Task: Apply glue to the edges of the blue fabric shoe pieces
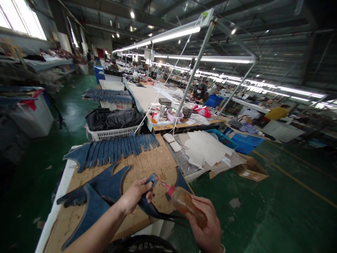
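My left hand (137, 194) pinches the end of a blue leather piece (149, 207) above the cardboard-covered table (142, 165). My right hand (206, 221) is wrapped round an amber squeeze bottle (184, 201) with a red nozzle. The bottle is tilted to the left, and its thin tip is at the edge of the held leather. More blue pieces (101, 191) lie to the left of my hands. Along the far side of the cardboard, a row of blue strips (118, 150) lies overlapped.
Pale sheets (207, 147) are piled on the adjoining table at right. Behind stands a white basket (113, 133) with black material. A slanted metal post (193, 73) rises from the far table. An open carton (251, 168) sits on the floor at right.
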A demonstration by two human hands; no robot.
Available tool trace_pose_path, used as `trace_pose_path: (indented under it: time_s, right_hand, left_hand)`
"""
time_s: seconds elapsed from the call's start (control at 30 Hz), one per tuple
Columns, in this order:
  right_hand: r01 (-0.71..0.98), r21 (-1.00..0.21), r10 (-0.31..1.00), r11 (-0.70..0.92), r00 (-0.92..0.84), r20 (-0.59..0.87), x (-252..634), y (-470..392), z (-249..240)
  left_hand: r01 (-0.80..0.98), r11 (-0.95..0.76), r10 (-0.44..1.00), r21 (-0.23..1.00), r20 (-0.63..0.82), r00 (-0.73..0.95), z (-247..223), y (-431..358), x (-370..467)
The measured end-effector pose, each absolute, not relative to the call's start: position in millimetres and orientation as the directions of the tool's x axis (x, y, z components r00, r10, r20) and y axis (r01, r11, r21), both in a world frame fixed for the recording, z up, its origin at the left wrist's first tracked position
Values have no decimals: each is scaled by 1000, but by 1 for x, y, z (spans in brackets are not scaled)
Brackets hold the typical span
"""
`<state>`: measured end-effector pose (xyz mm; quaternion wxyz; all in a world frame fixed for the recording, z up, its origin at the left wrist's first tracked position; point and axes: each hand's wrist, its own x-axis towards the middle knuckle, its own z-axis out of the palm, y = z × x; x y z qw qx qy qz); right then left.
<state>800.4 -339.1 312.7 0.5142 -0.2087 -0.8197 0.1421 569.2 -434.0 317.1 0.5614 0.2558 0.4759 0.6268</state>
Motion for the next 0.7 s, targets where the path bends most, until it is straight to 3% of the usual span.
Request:
trace_pose_path:
  time_s: [0.37, 0.53, 0.7]
  right_hand:
    - [228, -357, 422, 906, -412, 808, 801, -334, 316]
    - [161, -316, 354, 935, -449, 820, 799, -334, 320]
    - [198, -388, 435, 900, -375, 819, 796, -338, 323]
  left_hand:
    - [-511, 90, 939, 855, -244, -242, 319, -434, 565]
    - [-517, 77, 940, 853, -235, -247, 318, -435, 565]
    - [-465, 77, 949, 882, -207, -236, 319, -435, 568]
